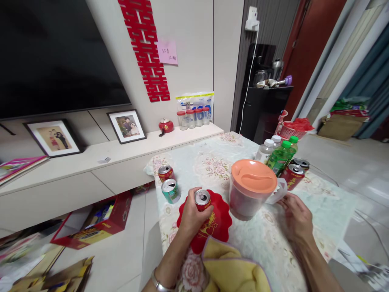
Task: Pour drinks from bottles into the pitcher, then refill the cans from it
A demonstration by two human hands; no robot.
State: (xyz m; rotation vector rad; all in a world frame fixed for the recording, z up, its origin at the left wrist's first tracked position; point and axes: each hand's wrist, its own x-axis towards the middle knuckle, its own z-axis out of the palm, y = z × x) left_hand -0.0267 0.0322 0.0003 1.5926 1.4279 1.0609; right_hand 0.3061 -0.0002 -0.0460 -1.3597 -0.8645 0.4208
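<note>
My left hand is wrapped round a red drink can, whose top faces up over a red scalloped tray with gold print. At the right, my right hand is closed by the handle of a clear plastic pitcher with an orange lid; its fingertips meet the handle's lower end, and whether they grip it is hard to tell. Near the tray lies a yellow cloth. Left of the tray stand a green can and another red can.
Behind the pitcher are green bottles, white-capped bottles, a red can and a dark can. A flowered cloth covers the table. Beyond it, a low cabinet holds lidded jars and framed photos.
</note>
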